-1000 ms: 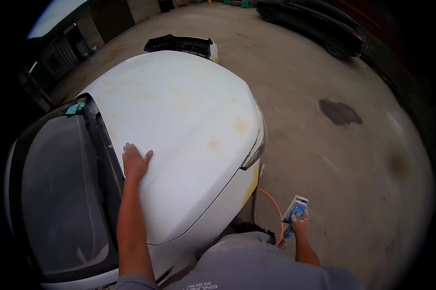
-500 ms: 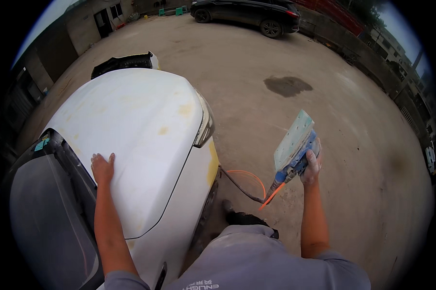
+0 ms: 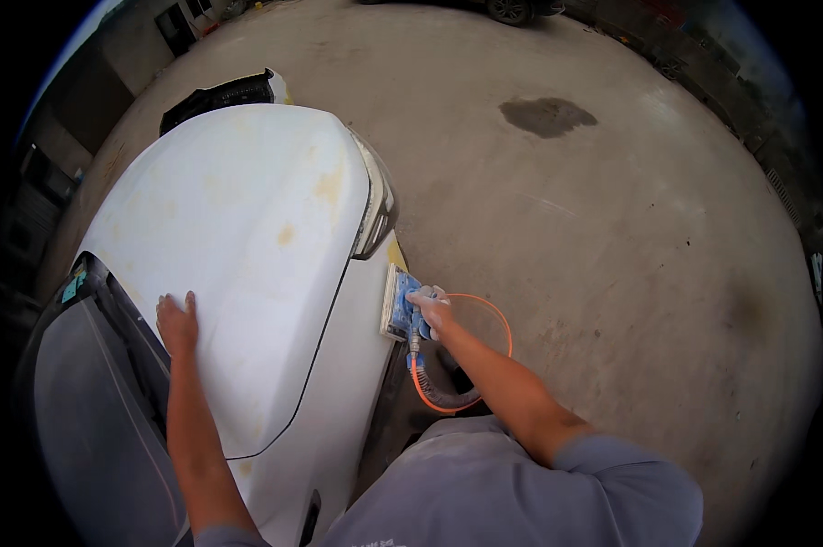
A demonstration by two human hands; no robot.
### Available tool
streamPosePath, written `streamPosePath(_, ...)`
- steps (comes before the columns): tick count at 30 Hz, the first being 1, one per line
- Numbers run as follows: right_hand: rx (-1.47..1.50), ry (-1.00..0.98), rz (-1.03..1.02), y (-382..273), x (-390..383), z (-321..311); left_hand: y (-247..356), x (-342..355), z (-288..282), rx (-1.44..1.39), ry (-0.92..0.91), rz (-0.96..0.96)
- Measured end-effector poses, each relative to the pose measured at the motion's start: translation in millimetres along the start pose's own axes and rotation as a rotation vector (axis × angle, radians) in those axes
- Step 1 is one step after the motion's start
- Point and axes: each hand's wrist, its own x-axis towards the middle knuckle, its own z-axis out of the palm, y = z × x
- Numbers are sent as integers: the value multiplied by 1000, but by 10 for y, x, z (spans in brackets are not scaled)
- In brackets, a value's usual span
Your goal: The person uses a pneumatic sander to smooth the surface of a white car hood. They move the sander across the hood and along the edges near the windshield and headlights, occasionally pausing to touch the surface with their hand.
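My left hand [image 3: 178, 323] rests on the white car hood [image 3: 229, 210], near its windshield edge, with the fingers spread. Pale yellow patches dot the hood's surface. Dusty with white powder, my right hand [image 3: 432, 310] grips a blue pneumatic sander [image 3: 411, 314]. The sander's flat rectangular pad stands upright against the side of the white front fender [image 3: 348, 337], just below a yellow patch behind the headlight [image 3: 376, 205]. An orange air hose [image 3: 510, 342] and a ribbed grey dust hose [image 3: 448, 399] loop from the tool toward my body.
A detached black and white bumper part [image 3: 225, 98] lies on the concrete ground [image 3: 612, 273] beyond the car's nose. A dark wet stain [image 3: 548, 116] marks the ground ahead. Part of a dark car [image 3: 512, 9] shows at the top. The windshield [image 3: 97, 428] is at the left.
My right hand has brought the sander left and down, from out beside the car to the fender's side. The hoses swung along with it. My left hand stays on the hood.
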Motion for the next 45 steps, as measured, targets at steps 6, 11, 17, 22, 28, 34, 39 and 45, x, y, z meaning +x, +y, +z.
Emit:
streamPosePath(6,120,-138,143,-74,984,-24,597,523,534,-44,18,-16)
streamPosePath(11,150,-68,219,-430,1620,-46,1468,770,780,164,40,122)
streamPosePath(17,137,-7,323,-979,1986,25,3318,833,982,48,-115,353)
streamPosePath(22,222,-106,391,-849,2722,141,4286,1302,1296,-30,-173,330)
streamPosePath(28,239,-58,308,-1051,3602,828,4476,2101,1602,-68,-150,330)
streamPosePath(34,159,-4,363,-980,3927,1171,4388,2420,1745,-66,-126,340)
streamPosePath(39,224,-91,438,-1326,3617,1250,4225,2289,1596,-95,-165,285)
streamPosePath(45,20,5,269,-948,3643,1347,3974,2211,1410,-101,-162,280)
